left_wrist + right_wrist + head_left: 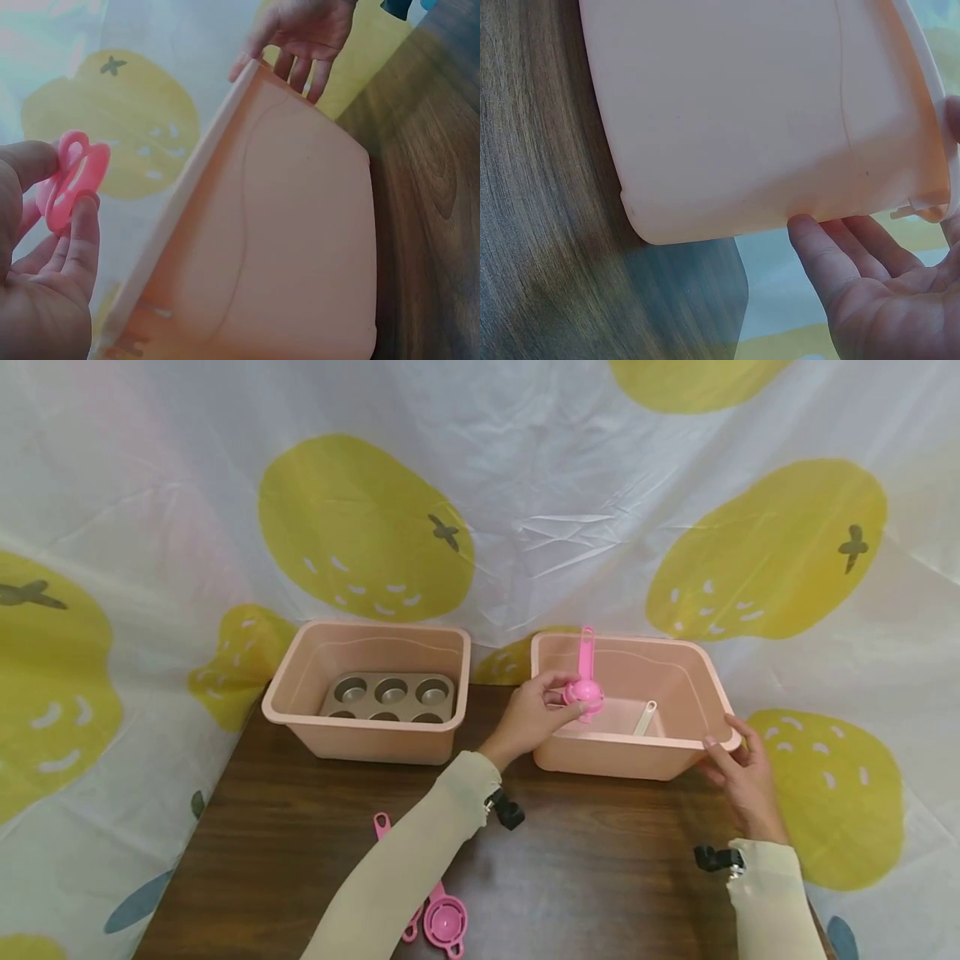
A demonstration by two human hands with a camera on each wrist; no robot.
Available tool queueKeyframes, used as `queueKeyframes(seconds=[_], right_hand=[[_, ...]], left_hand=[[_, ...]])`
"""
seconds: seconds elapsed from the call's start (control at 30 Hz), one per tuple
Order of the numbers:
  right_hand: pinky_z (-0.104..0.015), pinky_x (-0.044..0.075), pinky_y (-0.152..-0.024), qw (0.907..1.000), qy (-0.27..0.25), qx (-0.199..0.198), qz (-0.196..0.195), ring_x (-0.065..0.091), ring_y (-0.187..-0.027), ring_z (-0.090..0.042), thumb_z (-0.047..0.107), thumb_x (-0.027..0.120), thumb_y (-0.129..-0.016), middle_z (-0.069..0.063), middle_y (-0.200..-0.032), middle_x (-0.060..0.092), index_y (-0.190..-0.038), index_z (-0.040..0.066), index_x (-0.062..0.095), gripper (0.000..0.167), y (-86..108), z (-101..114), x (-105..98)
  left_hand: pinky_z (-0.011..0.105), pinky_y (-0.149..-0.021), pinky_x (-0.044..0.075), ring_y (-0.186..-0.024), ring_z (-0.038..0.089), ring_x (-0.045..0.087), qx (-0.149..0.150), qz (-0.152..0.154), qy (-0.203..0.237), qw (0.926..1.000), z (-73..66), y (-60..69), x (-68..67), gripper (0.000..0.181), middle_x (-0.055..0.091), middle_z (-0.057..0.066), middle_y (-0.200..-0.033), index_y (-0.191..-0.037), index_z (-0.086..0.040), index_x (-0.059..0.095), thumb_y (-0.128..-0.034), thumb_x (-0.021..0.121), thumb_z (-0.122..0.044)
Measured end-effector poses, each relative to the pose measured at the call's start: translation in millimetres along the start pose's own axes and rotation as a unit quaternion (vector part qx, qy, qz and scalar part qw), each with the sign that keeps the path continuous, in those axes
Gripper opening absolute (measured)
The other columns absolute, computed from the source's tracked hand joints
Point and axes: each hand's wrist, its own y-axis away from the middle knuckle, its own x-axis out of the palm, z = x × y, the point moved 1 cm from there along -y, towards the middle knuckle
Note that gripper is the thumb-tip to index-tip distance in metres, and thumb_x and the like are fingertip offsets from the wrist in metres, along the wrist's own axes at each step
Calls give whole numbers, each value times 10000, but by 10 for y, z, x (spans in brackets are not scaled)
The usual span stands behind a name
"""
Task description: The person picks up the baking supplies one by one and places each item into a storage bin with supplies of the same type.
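Peach plastic bin (367, 742), left of centre, holds a muffin tin (411, 689). Frame centre: left hand (528, 718), thumb and fingers pinching a pink utensil (585, 692) over the second bin (615, 762). Far right: right hand (750, 777) grips its corner, fingers apart.

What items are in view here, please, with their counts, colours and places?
Lemon-print cloth: 1, white and yellow, behind
Table: 1, brown, foreground
Left bin: 1, pale pink, on table
Right bin: 1, pale pink, on table
Muffin pan: 1, brownish, inside left bin
Handled utensil: 1, cream, inside right bin
Egg separators: 2, pink, one held above right bin, one on table
Pink utensil ends: 2, pink, either side of left sleeve, rest hidden
Wrist devices: 2, black, at the wrists
Sleeves: 2, cream, foreground
Hands: 2, left holding a separator, right gripping right bin
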Motion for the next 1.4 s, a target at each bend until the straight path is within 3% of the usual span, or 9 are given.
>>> queueKeyframes(seconds=[0.3, 0.5, 0.9, 1.2, 1.4], right_hand=[[-207, 627, -762, 9999, -96, -97, 103, 682, -1054, 19, 48, 647, -1035, 73, -1334, 572, -1589, 188, 416, 617, 1, 0, 5], [-210, 629, -769, 9998, -156, -52, 99, 675, -1082, 1, 49, 659, -1029, 44, -1377, 552, -1600, 185, 400, 642, 1, -2, 6], [-200, 623, -762, 10000, -74, -1, 32, 652, -1085, 10, 68, 676, -1023, 21, -1413, 535, -1592, 198, 413, 639, 19, 25, 30], [-208, 626, -771, 9999, -138, -43, 74, 642, -1101, -2, 56, 667, -1025, 18, -1410, 526, -1589, 189, 413, 632, 6, -3, 34], [-213, 629, -776, 9999, -96, -29, 81, 642, -1099, 5, 47, 648, -1034, 49, -1384, 526, -1588, 198, 406, 623, -22, -22, 37]], left_hand=[[210, -781, 611, -1008, 161, 747, -179, -171, -445, 9987, 56, -183, 132, 457, 764, 92, -1205, -1303, -84, 714, -884, 876, -170], [206, -830, 608, -1078, 179, 752, -274, -101, -492, 9984, 23, -245, 174, 466, 755, 110, -1277, -1338, -79, 706, -902, 853, -148], [199, -852, 599, -1071, 117, 748, -294, -175, -731, 9967, 13, -191, 143, 386, 759, 55, -1259, -1288, -125, 725, -927, 834, -209], [240, -821, 623, -1080, 129, 742, -242, -247, -417, 9985, -9, -141, 104, 405, 754, 79, -1260, -1280, -110, 731, -921, 845, -259], [248, -830, 621, -1084, 133, 735, -106, -315, -269, 9991, -70, -56, 14, 363, 755, 10, -1244, -1267, -157, 742, -933, 834, -267]])
